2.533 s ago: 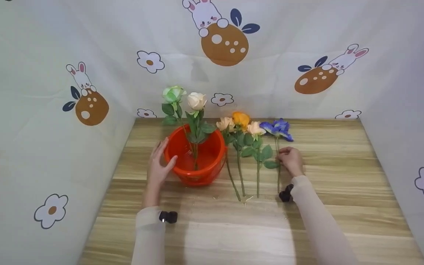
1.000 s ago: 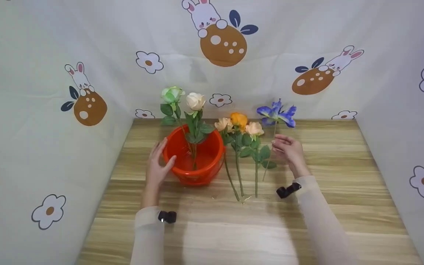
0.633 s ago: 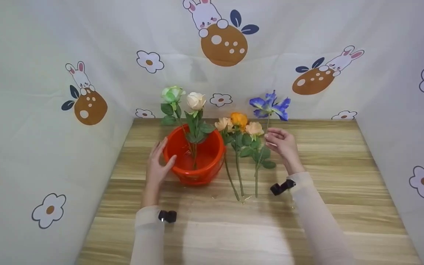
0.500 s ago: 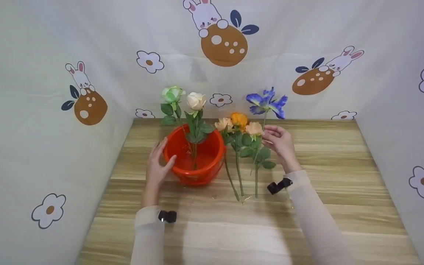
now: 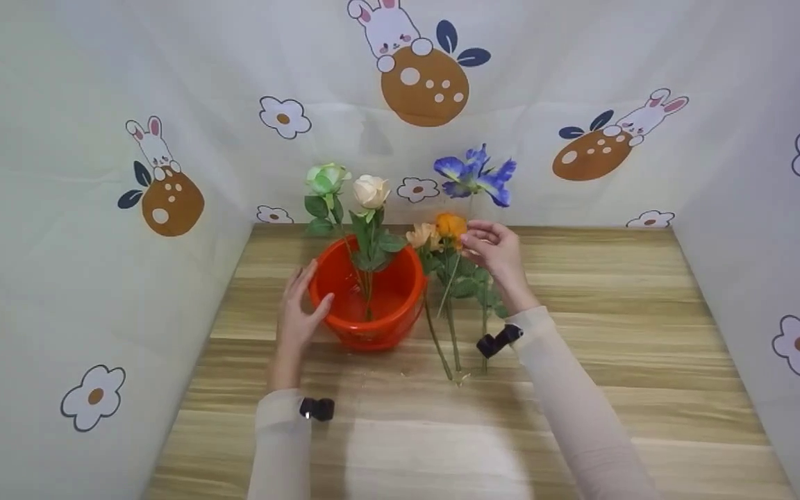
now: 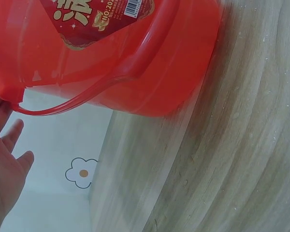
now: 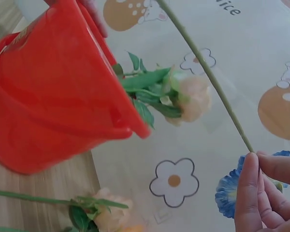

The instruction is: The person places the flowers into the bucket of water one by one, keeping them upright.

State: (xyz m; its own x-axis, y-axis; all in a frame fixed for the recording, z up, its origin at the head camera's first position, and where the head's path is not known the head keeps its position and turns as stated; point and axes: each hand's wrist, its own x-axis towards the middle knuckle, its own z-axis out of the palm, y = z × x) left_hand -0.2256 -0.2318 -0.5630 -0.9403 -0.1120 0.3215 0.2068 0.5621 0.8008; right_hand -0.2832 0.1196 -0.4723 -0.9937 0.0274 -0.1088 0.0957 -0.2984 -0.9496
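Observation:
My right hand (image 5: 501, 260) pinches the thin stem of a blue-purple iris (image 5: 475, 177) between thumb and fingertips. The iris is held upright above the lying flowers, its stem slanting down toward the bucket. In the right wrist view, the stem (image 7: 212, 77) crosses above the bucket's mouth side. My left hand (image 5: 297, 323) rests with spread fingers against the left side of a red plastic bucket (image 5: 372, 337). In the left wrist view, its fingers touch the bucket near the handle (image 6: 82, 96). A green rose (image 5: 327, 179) and a cream rose (image 5: 371, 190) stand in the bucket.
Right of the bucket, an orange flower (image 5: 451, 228) and a peach rose (image 5: 422, 237) lie on the wooden table (image 5: 615, 389). Another stemmed flower there has its bloom hidden behind my right hand. A printed cloth (image 5: 511, 104) hangs behind and along both sides.
My right hand has picked the iris up off the table and carried it left over the lying flowers, toward the bucket. My left hand has stayed at the bucket.

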